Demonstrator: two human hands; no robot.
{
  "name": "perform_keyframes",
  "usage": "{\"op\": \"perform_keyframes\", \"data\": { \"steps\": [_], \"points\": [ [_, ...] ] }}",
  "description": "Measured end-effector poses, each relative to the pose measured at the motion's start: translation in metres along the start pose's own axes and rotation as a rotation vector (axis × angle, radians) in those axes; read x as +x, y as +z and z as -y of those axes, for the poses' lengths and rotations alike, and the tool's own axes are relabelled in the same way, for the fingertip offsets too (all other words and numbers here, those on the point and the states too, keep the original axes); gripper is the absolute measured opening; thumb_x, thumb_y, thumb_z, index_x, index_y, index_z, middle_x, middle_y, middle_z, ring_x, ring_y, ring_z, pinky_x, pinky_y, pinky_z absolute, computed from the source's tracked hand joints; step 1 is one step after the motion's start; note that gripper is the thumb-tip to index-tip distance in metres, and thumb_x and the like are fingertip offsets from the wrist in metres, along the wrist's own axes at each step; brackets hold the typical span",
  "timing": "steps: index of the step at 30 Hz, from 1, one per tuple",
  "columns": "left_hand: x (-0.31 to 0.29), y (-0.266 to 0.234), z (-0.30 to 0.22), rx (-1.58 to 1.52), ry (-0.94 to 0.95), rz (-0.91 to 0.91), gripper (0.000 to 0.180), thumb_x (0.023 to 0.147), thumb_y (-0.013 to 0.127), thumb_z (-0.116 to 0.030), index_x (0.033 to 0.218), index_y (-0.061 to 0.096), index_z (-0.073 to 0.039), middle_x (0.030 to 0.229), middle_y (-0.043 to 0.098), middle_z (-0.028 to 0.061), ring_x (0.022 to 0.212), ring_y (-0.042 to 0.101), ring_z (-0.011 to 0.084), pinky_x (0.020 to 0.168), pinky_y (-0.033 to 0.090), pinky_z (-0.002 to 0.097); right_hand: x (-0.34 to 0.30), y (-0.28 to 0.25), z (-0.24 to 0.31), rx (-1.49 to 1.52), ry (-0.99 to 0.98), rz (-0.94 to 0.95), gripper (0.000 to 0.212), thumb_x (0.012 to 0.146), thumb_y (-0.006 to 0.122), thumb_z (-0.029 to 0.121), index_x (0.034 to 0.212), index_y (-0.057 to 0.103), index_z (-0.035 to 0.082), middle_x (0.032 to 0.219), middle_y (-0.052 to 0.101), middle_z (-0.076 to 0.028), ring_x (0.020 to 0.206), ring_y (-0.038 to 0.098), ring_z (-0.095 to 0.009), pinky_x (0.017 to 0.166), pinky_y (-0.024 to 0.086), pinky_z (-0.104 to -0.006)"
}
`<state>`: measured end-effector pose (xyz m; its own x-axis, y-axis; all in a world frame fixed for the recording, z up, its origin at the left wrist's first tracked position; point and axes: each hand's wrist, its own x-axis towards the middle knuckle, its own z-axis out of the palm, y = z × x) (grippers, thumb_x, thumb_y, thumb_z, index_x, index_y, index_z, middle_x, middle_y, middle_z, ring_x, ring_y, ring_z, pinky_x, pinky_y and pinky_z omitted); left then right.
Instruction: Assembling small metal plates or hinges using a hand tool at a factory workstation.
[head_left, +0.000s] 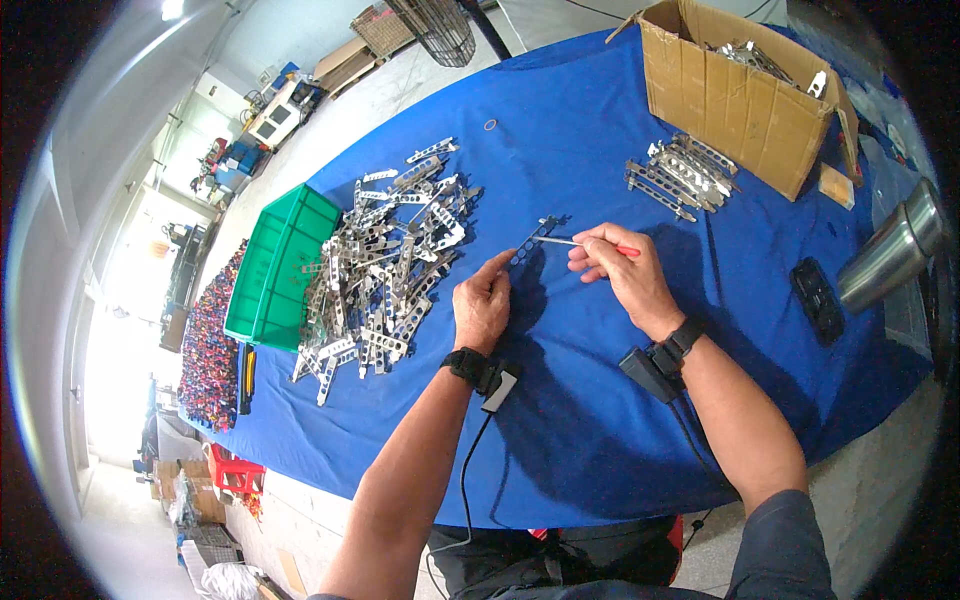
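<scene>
My left hand (481, 305) is closed on the near end of a narrow metal strip with round holes (522, 254), held tilted just over the blue cloth. From the other side my right hand (628, 272) pinches a thin tool with a red handle (628, 251). Its slim metal shaft points left, and the tip lies at the strip's upper part; contact cannot be told. To the left spreads a loose pile of similar perforated strips (390, 262). Farther right, several strips lie lined up in a small stack (690, 172).
A green plastic crate (262, 290) stands tilted beside the pile. An open cardboard box (735, 115) with metal pieces is at the far right. Near the right edge are a steel tumbler (893, 248) and a black case-like object (817, 300). Cables hang from both wrist straps.
</scene>
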<state>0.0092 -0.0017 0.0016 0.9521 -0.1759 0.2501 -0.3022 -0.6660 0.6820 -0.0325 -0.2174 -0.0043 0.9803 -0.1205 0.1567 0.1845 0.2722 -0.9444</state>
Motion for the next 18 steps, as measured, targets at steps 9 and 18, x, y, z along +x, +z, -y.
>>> {"op": "perform_keyframes", "data": {
  "steps": [9,18],
  "points": [
    [0.0002,-0.0005,0.0010,0.007,0.004,0.000,0.030,0.092,0.054,-0.011,0.118,0.069,-0.012,0.060,0.055,0.0109,0.054,0.051,0.0130,0.055,0.044,0.0323,-0.0005,0.0018,0.0036,0.015,0.010,-0.009,0.025,0.097,0.055,0.022,0.098,0.067,0.000,0.086,0.070,-0.011,0.078,0.069,-0.016,0.063,0.054,-0.0274],
    [0.0004,-0.0005,0.0007,0.011,0.028,-0.004,0.030,0.092,0.054,-0.011,0.118,0.069,-0.012,0.060,0.055,0.0111,0.053,0.050,0.0142,0.055,0.043,0.0324,0.0004,0.0024,0.0020,0.025,-0.004,-0.040,0.026,0.098,0.054,0.023,0.097,0.067,0.000,0.086,0.070,-0.011,0.076,0.069,-0.016,0.063,0.054,-0.0273]
  ]
}}
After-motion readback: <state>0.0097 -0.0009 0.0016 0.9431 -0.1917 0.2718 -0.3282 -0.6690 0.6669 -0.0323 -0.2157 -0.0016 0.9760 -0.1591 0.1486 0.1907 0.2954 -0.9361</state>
